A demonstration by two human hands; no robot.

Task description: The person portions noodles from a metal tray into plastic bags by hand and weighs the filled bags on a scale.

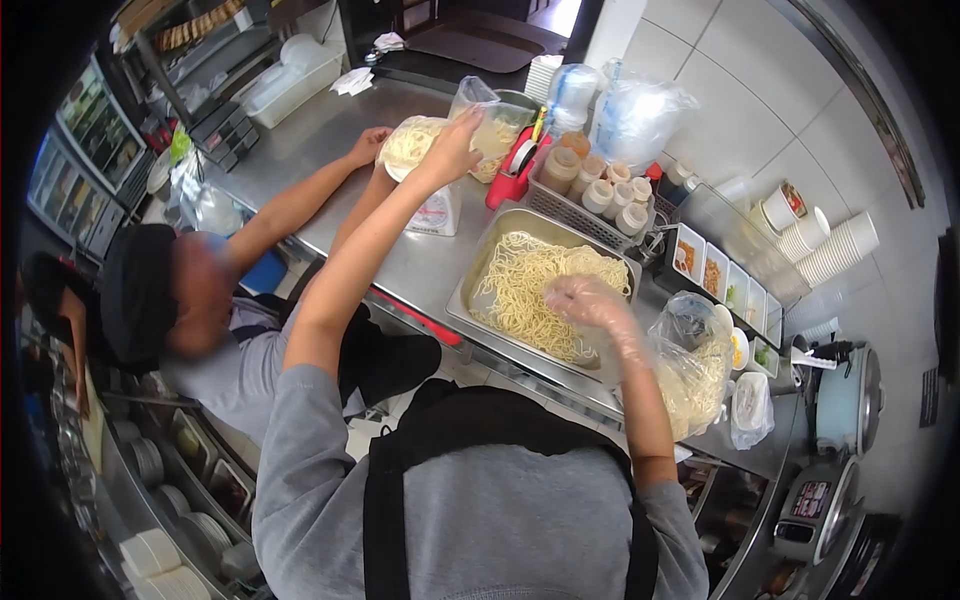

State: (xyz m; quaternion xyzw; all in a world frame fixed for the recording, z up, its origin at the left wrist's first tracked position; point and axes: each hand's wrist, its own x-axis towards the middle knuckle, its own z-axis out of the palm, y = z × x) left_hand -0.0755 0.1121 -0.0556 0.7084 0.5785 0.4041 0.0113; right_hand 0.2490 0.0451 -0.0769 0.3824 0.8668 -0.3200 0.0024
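My left hand (455, 152) is raised over the counter, its fingers closed on the rim of a clear plastic bag (475, 95). Just left of it, a portion of noodles in clear plastic (408, 146) sits on top of a white weighing scale (434, 214). My right hand (585, 302), in a clear plastic glove, is over the loose yellow noodles (520, 290) in a metal tray (470, 318). Its fingers are blurred and partly hidden, so their grip does not show. A big clear bag of noodles (695, 375) lies beside my right forearm.
A co-worker (225, 330) stands at my left, one arm on the counter (330, 150). Behind the tray are a basket of sauce bottles (600, 190) and a red holder (510, 185). Topping containers (715, 275), paper cups (845, 245) and cookers (850, 400) stand right.
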